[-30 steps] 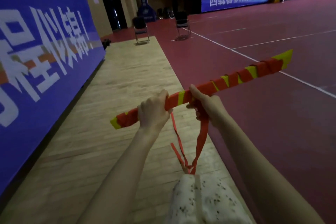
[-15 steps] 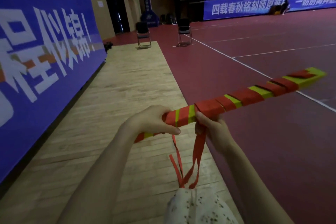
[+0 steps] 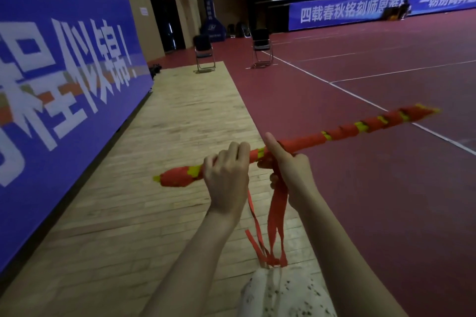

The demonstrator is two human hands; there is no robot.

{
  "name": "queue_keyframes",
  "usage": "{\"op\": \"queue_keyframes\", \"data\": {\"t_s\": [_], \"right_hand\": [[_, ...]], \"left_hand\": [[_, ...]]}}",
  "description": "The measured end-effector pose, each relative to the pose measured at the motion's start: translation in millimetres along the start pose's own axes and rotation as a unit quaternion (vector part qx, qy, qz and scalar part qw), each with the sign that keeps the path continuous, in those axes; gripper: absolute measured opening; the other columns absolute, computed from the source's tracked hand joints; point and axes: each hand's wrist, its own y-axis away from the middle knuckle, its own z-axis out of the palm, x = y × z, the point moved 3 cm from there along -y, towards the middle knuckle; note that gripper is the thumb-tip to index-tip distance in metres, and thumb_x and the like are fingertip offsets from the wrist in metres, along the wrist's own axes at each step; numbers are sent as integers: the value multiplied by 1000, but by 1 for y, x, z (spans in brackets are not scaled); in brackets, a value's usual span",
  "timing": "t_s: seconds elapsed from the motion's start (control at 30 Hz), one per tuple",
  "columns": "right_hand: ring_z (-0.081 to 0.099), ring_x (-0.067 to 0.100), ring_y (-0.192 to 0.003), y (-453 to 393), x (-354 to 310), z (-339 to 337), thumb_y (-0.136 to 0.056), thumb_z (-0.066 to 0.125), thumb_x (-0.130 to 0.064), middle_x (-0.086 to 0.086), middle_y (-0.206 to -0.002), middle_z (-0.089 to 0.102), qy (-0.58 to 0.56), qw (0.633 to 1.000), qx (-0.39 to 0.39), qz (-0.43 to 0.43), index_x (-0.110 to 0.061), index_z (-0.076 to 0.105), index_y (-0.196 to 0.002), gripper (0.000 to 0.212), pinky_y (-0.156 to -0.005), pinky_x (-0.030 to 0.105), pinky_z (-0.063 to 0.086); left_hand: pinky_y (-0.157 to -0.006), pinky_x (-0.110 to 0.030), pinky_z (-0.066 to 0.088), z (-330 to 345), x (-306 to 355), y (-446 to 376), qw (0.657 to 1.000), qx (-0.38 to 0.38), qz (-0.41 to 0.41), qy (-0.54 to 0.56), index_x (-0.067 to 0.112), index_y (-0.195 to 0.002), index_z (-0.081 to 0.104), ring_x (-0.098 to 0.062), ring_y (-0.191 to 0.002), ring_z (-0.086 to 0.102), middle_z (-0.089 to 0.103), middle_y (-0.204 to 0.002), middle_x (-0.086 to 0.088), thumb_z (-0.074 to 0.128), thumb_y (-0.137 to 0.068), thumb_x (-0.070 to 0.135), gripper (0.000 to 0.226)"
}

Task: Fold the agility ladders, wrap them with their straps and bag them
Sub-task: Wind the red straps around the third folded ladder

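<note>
A folded agility ladder (image 3: 342,132), a long bundle of yellow rungs wound with red strap, is held level in front of me, slanting up to the right. My left hand (image 3: 226,177) grips the bundle near its left end. My right hand (image 3: 291,170) holds the red strap (image 3: 277,216) just below the bundle, thumb raised against it. The strap's loose loops hang down between my forearms to my patterned clothing. No bag is in view.
A blue banner wall (image 3: 64,100) runs along the left. Pale wood flooring (image 3: 144,188) lies below me, beside a red court with white lines (image 3: 360,100). Two folding chairs (image 3: 204,53) (image 3: 261,46) stand far ahead.
The bundle has rolled in my hands and its right end has shifted. My right hand moved from under the bundle to its near side, thumb now up, with the strap drawn along.
</note>
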Motion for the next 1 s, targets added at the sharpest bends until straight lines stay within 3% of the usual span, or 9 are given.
{"op": "queue_keyframes", "data": {"t_s": [0.1, 0.17, 0.27, 0.33, 0.4, 0.53, 0.63, 0.83, 1.0], "right_hand": [[43, 10, -40, -7, 6, -2, -83, 71, -25, 3, -54, 56, -70, 996, 47, -5, -7, 62, -72, 22, -44, 25, 38], [41, 12, -42, -13, 12, -11, -80, 71, -19, 4, -55, 45, -94, 995, 33, -17, -7, 59, -71, 19, -44, 26, 35], [43, 15, -44, -22, 12, -21, -71, 74, -23, 4, -54, 45, -51, 995, -57, -60, -10, 58, -67, 21, -47, 28, 38], [47, 16, -48, -26, 4, -22, -74, 74, -25, 5, -58, 48, -39, 989, -117, -76, -9, 60, -72, 21, -49, 29, 42], [52, 16, -52, -24, -1, -19, -83, 72, -28, 5, -67, 55, -9, 987, -145, -68, -6, 62, -83, 24, -52, 29, 47], [50, 14, -47, -7, 3, -7, -91, 65, -36, 10, -85, 73, 87, 992, -79, -41, -1, 69, -87, 36, -47, 26, 45], [49, 12, -47, 5, 6, 2, -89, 64, -45, 12, -86, 73, 23, 994, -110, 6, 0, 69, -93, 46, -47, 25, 44], [43, 14, -38, 1, 29, 3, -88, 64, -20, 15, -68, 69, -58, 998, 22, 5, -1, 64, -81, 20, -46, 28, 38], [42, 15, -38, -6, 29, -19, -88, 64, -13, 8, -46, 44, -35, 997, -35, -54, -2, 54, -66, 27, -44, 25, 37]], "left_hand": [[-69, -34, 47, -9, 3, -15, 995, -46, 61, 59, 16, -96, 62, -19, -73, 64, 64, -85, 2, 74, -78, 19, 23], [-77, -33, 47, -6, -7, -29, 958, -255, 59, 118, 24, -114, 57, -17, -91, 63, 64, -103, 6, 71, -77, 43, 44], [-87, -35, 50, 5, -43, -38, 784, -583, -18, 212, 30, -114, 60, -13, -99, 62, 66, -109, 11, 58, -79, 66, 49], [-84, -41, 54, 9, -56, -36, 713, -626, -50, 312, 20, -100, 66, -17, -83, 68, 72, -92, 2, 61, -82, 59, 43], [-73, -41, 57, 7, -60, -32, 745, -551, -93, 363, 16, -94, 66, -18, -70, 68, 70, -77, -2, 70, -80, 46, 34], [-60, -28, 35, -7, -54, -26, 948, -289, -37, 127, 21, -85, 57, -15, -65, 51, 56, -73, 9, 77, -72, 49, 37], [-49, -23, 26, -16, -45, -19, 993, -110, 41, 11, 15, -75, 58, -23, -46, 54, 59, -64, 3, 90, -57, 28, 39], [-53, -24, 38, -17, -29, -2, 978, -167, 27, 125, 19, -85, 58, -15, -63, 58, 61, -81, 6, 84, -65, 29, 35], [-94, -36, 48, -5, -86, -2, 838, -390, -224, 310, 22, -120, 55, -13, -108, 58, 61, -119, 5, 67, -81, 48, 48]]}}
